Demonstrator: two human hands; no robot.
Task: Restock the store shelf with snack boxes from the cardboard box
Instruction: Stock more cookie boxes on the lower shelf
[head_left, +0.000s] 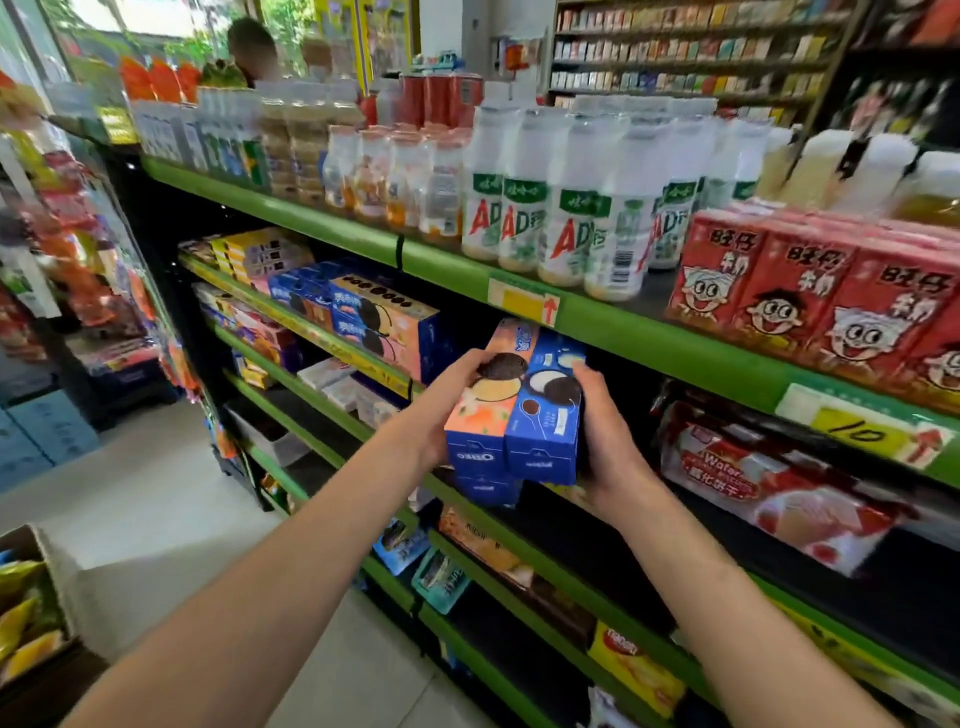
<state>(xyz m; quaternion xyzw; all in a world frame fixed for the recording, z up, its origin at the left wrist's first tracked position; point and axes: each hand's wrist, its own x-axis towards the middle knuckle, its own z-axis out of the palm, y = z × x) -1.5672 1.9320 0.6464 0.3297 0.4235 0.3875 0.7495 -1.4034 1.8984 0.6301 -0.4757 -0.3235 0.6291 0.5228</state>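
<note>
Both arms stretched toward the green-edged shelf (649, 332). Left hand (441, 400) curled round the left side of a peach-and-blue cookie box (480, 410), thumb lying across the printed cookie on its face. Right hand (608, 431) wrapped round the right side of a blue cookie box (548, 410), fingertips (579, 370) hooked over its upper edge. The 2 boxes pressed side by side between the 2 grips, tilted, far ends pointing up toward the yellow price tag (522, 301) on the shelf edge. A 3rd blue box end (488, 491) showing just below the held pair; hard to tell whether gripped or resting on the shelf.

Left of the left grip, on the same shelf level, a stack of matching cookie boxes (384, 322), well apart from the held pair. Right of the right grip, a red wafer pack (769, 488) lying flat in the dark shelf bay. Above both grips, white milk-drink bottles (566, 208) standing in rows, with red drink cartons (810, 291) beside them further right. Below the grips, more small snack packs (441, 577) on a lower shelf, and a yellow pack (634, 670) lower still.

Far down-left of the left grip, the corner of the cardboard box (36, 587) on the floor, yellow bags (21, 629) inside.
</note>
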